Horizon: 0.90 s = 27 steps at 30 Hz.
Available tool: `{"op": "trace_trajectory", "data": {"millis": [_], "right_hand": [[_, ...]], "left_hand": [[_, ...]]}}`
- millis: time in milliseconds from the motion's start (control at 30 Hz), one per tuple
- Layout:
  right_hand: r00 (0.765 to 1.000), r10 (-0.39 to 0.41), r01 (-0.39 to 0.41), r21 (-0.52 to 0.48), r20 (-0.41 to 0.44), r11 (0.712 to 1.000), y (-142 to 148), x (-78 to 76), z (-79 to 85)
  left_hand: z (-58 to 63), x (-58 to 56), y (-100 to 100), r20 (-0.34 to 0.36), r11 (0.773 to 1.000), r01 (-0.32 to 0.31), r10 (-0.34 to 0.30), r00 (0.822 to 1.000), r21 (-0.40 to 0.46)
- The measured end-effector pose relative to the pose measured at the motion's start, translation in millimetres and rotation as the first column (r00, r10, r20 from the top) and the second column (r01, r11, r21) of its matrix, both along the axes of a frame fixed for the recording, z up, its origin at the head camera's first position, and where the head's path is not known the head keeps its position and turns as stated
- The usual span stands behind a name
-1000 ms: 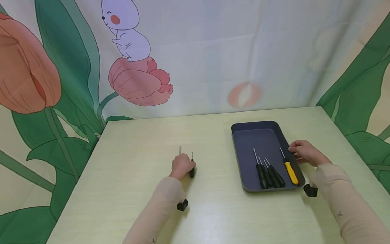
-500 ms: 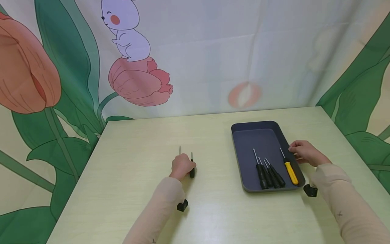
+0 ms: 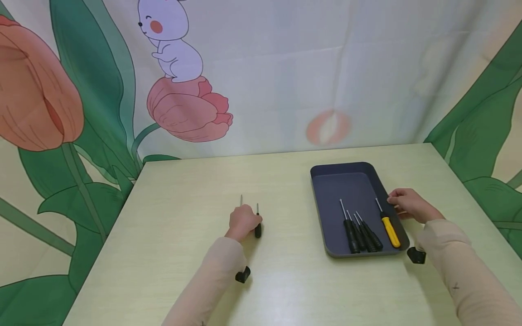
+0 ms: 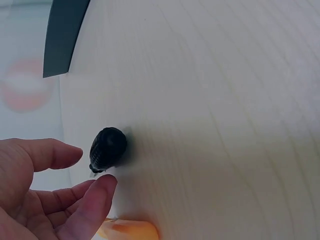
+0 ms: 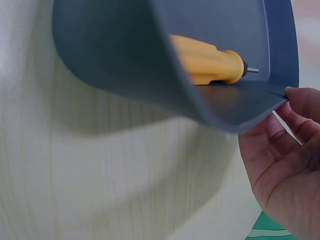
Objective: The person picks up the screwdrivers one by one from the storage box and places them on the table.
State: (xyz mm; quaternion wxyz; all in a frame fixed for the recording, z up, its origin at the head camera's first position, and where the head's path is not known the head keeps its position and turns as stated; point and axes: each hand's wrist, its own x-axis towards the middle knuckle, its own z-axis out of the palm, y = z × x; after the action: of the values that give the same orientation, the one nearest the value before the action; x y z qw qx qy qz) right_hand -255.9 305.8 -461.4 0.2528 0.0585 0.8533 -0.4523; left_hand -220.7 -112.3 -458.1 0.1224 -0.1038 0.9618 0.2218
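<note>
My left hand (image 3: 243, 220) is at a screwdriver with a black handle (image 3: 258, 231) lying on the table. In the left wrist view, its thumb and forefinger stand apart beside the black handle (image 4: 107, 148), and I see no grip on it. An orange-yellow handle (image 4: 131, 230) lies close to that hand; in the head view only a thin shaft (image 3: 241, 199) shows beyond the hand. My right hand (image 3: 412, 204) pinches the right rim of the dark blue tray (image 3: 342, 181). Inside the tray lie a yellow screwdriver (image 3: 390, 231) and several black-handled screwdrivers (image 3: 360, 233).
The light wood table (image 3: 171, 253) extends around the tray and both hands. A printed curtain (image 3: 265, 81) with tulips and a rabbit hangs behind it. The tray's raised walls stand between the table and the screwdrivers in it.
Both hands, the tray and the screwdrivers hold their places. The whole head view has shifted very slightly.
</note>
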Motion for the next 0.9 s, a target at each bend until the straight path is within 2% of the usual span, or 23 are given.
{"op": "trace_trajectory", "data": {"millis": [500, 700, 900], "right_hand": [[1.0, 0.004, -0.004, -0.002, -0.003, 1.0, 1, 0.3, -0.5], [1.0, 0.007, -0.007, 0.001, -0.002, 1.0, 1, 0.3, 0.3], [1.0, 0.008, -0.008, -0.002, 0.001, 1.0, 0, 0.5, 1.0]], "left_hand": [[9.7, -0.9, -6, -0.037, 0.998, 0.007, -0.005, 0.999, 0.061], [13.9, -1.4, -5, -0.04, 0.995, 0.04, -0.037, 0.999, 0.088], [12.6, -3.8, -1, -0.041, 0.988, 0.072, -0.067, 0.997, 0.134]]}}
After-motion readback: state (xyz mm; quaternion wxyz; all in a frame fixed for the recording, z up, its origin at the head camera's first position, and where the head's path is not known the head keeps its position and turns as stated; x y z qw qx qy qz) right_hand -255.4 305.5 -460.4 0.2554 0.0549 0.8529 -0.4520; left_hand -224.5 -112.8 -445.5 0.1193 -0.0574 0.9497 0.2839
